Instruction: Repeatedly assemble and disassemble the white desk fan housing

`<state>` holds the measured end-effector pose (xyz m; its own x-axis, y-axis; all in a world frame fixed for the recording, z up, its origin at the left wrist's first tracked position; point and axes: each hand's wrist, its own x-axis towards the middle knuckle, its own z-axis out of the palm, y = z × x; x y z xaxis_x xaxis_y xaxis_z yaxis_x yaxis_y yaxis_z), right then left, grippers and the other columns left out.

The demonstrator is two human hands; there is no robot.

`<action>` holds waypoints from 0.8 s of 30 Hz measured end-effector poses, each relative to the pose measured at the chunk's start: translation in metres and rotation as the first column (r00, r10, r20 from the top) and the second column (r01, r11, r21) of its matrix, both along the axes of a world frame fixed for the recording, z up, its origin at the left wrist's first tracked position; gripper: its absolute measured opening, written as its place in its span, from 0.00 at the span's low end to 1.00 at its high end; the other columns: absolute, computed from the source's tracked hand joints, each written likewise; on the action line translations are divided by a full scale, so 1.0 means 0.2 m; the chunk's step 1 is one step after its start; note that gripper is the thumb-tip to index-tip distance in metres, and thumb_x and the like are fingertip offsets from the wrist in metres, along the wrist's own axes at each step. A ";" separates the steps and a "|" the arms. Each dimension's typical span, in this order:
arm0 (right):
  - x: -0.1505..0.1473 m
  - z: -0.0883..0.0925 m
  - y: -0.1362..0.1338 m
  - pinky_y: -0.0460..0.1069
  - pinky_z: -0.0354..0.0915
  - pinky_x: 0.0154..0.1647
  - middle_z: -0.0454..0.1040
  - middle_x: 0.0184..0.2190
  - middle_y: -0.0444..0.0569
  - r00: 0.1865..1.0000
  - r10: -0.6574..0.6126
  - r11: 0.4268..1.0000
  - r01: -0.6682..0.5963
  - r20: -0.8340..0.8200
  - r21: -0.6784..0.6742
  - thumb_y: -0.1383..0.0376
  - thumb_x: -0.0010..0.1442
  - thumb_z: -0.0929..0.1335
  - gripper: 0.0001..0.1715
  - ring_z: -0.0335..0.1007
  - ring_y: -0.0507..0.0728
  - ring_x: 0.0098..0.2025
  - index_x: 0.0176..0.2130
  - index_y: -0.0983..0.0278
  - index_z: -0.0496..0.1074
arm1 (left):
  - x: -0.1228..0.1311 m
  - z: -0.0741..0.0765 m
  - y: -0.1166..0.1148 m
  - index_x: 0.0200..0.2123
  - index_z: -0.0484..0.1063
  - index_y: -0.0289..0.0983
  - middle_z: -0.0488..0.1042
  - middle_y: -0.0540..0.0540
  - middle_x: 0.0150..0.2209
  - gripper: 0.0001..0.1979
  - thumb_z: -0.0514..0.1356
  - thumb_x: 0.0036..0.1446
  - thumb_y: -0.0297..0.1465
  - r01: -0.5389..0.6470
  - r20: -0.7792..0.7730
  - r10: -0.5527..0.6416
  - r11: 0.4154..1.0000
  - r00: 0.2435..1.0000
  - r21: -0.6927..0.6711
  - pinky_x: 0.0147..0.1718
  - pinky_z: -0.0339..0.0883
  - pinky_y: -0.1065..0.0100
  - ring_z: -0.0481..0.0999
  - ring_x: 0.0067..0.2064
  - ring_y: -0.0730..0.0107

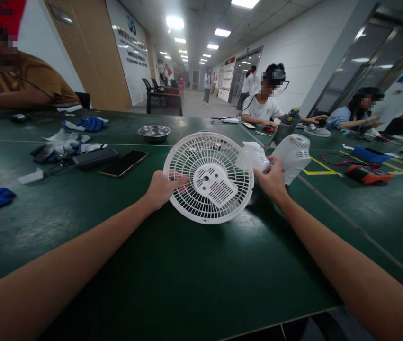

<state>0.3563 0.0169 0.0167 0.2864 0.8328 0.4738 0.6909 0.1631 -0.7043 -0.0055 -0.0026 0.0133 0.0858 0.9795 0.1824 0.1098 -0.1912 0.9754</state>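
A round white fan grille point(177, 154) is held tilted up over the green table, its slotted centre plate facing me. My left hand point(164, 188) is closed on the grille's left rim, thumb in front and fingers showing through the slats behind. At the grille's right edge, my right hand point(273, 179) is closed around part of a white plastic fan body, between its rounded housing point(256, 155) and its wide vented base point(294, 154). The right thumb lies close to the grille rim; whether it touches it I cannot tell.
On the green table point(194, 274) are a steel bowl point(154, 132), a black phone point(125, 163), a dark case point(95, 158) and gloves point(91, 124) to the left. An orange meter point(369, 175) and a blue pouch point(371, 154) lie right. Co-workers sit across the table.
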 end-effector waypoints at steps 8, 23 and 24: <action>0.04 -0.04 0.02 0.62 0.66 0.48 0.70 0.42 0.59 0.924 -0.128 0.969 0.194 0.360 -0.153 0.49 0.46 0.75 0.41 0.70 0.69 0.44 0.50 0.64 0.58 | -0.04 -0.06 0.08 0.34 0.80 0.35 0.82 0.42 0.31 0.12 0.73 0.49 0.36 -0.044 0.044 0.048 0.995 0.998 -0.088 0.36 0.80 0.50 0.82 0.30 0.59; 0.33 0.11 0.01 0.65 0.60 0.60 0.65 0.55 0.61 0.853 -0.521 0.827 0.498 0.023 0.260 0.60 0.44 0.74 0.45 0.64 0.71 0.58 0.58 0.62 0.57 | -0.07 -0.09 0.11 0.38 0.79 0.35 0.82 0.39 0.36 0.12 0.70 0.52 0.35 0.014 0.047 -0.010 0.996 0.999 -0.093 0.38 0.81 0.50 0.84 0.36 0.55; 0.35 0.08 0.03 0.64 0.62 0.58 0.68 0.54 0.60 0.878 -0.477 0.864 0.475 -0.029 0.168 0.59 0.43 0.75 0.49 0.67 0.70 0.55 0.59 0.62 0.54 | -0.07 -0.08 0.11 0.38 0.79 0.35 0.82 0.39 0.36 0.12 0.70 0.53 0.35 0.014 0.042 -0.011 0.996 0.999 -0.091 0.38 0.80 0.50 0.84 0.36 0.55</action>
